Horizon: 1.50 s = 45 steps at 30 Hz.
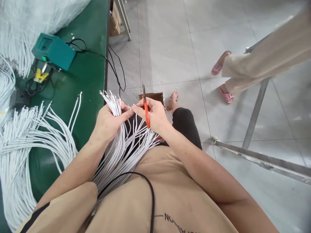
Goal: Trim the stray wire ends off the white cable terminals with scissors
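My left hand (109, 118) is closed around a thick bunch of white wires (116, 108), their cut ends sticking up above the thumb. Close beside it, my right hand (155, 115) holds orange-handled snips (146, 110) in its palm, the dark blades pointing up and away. The thumb and forefinger of that hand pinch at a wire tip, meeting the left fingertips; the tip itself is too small to make out. More white wires (143, 136) hang loose below both hands and run down across my lap.
A green table (89, 77) on the left bears a teal box-shaped device (54, 50), a yellow-jawed clip (40, 76) and heaps of white wires (17, 155). An open cardboard box (155, 96) sits below my hands, with small scraps around it. At right are a person's legs (257, 64) and a metal frame (257, 113).
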### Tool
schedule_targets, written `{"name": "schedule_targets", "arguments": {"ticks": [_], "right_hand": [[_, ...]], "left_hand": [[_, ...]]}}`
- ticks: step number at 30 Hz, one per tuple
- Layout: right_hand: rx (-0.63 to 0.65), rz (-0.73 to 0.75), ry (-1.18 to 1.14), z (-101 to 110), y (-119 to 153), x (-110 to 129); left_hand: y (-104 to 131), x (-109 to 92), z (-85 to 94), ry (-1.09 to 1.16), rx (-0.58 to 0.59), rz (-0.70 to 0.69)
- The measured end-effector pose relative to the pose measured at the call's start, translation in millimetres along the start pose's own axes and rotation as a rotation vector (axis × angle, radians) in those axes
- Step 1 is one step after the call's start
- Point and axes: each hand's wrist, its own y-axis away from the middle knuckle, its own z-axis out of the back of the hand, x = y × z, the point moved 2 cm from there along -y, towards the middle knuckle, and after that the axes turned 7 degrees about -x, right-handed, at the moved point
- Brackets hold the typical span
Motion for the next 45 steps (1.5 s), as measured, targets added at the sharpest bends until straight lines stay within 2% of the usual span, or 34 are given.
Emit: {"name": "schedule_targets", "arguments": {"ticks": [2,6,7,11,16,18,21,23,28,30,33,35,40,42,45], "right_hand": [[-0.007,0.055,0.003,-0.1,2.9,2.8],[0.093,0.088,-0.169,0.4,6.1,11.0],[0.074,0.064,-0.205,1.4,5.6,11.8],[-0.135,-0.029,-0.204,4.3,1.4,8.4],[-0.01,0.008,-0.025,-5.4,0.3,2.0],[-0.086,0.027,0.034,-3.6,0.4,2.0],[-0.313,0.137,0.125,4.3,-0.1,9.0],[-0.356,0.221,0.161,5.7,-1.3,16.8],[-0.135,0.251,0.25,-5.6,-8.8,29.7],[-0.135,0.217,0.307,-7.0,-11.1,28.2],[-0.2,0.115,0.32,-4.5,-10.9,19.9],[-0.218,0.057,0.296,-3.8,-8.7,14.4],[-0.168,-0.012,0.145,-7.3,-6.7,11.9],[-0.08,-0.036,0.006,-7.8,-8.9,13.7],[0.101,-0.077,-0.181,-7.6,-11.3,16.6]], "left_hand": [[0.1,1.4,0.8,-0.085,-0.054,-0.041],[-0.2,1.0,1.8,-0.134,-0.078,-0.104],[-0.4,0.6,2.0,-0.126,-0.077,-0.11],[-1.6,0.4,1.6,-0.075,-0.054,-0.076],[-3.3,-0.5,1.0,0.077,0.046,0.029],[-3.0,-2.4,1.2,0.133,0.12,0.11],[-1.7,-5.0,2.2,0.18,0.174,0.209],[-0.6,-5.6,2.3,0.196,0.174,0.228],[0.0,-2.9,-0.3,0.252,0.214,0.235],[-1.9,-1.7,0.1,0.258,0.193,0.233],[-5.9,0.6,2.5,0.291,0.079,0.227],[-7.1,2.1,2.6,0.276,0.034,0.177],[-4.7,2.9,1.0,0.044,-0.025,-0.044],[-3.6,2.3,0.7,0.06,-0.005,-0.03],[-1.8,-1.1,-1.3,0.136,0.094,0.01]]}}
